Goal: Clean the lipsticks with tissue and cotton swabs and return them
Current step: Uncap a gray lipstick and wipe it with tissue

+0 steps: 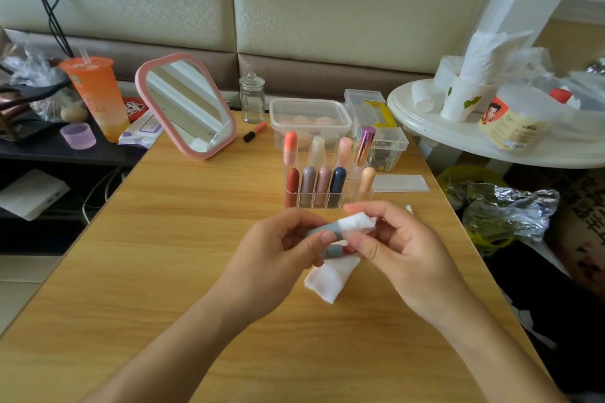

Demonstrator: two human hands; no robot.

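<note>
Between the two hands, low over the table (pixel 180 238): one grey-blue lipstick (pixel 322 231), mid-clean. The left hand (pixel 278 248) grips it, fingers and thumb curled round the tube. A second grey piece (pixel 334 251) with red showing at its end sits just under it in the same grip. Looks like cap and body pulled apart; can't tell which is which. The right hand (pixel 393 245) pinches the tissue (pixel 330 278) over the tube's right end, and the rest of the tissue hangs below both hands. Hands are close together, fingertips nearly meeting.

Just beyond the hands: clear organizer (pixel 351 188), nine more standing capped in it. The front row has an open slot between the navy lipstick (pixel 337 183) and the peach lipstick (pixel 366 180). Probably where this one goes back.

Status, my read:
- Tissue wipe is in progress on one unit.
- Can't tell which of the nine are already cleaned; nothing on them marks it.
- No cotton swab in either hand and none I can pick out near them, so the swab step looks not yet done here.
- Left to do: finish the wipe, swab, recap, return to the slot, then any uncleaned ones.

Beyond the right hand, to its right: folded white sheet (pixel 401 183) flat on the table, likely spare tissue.
</note>
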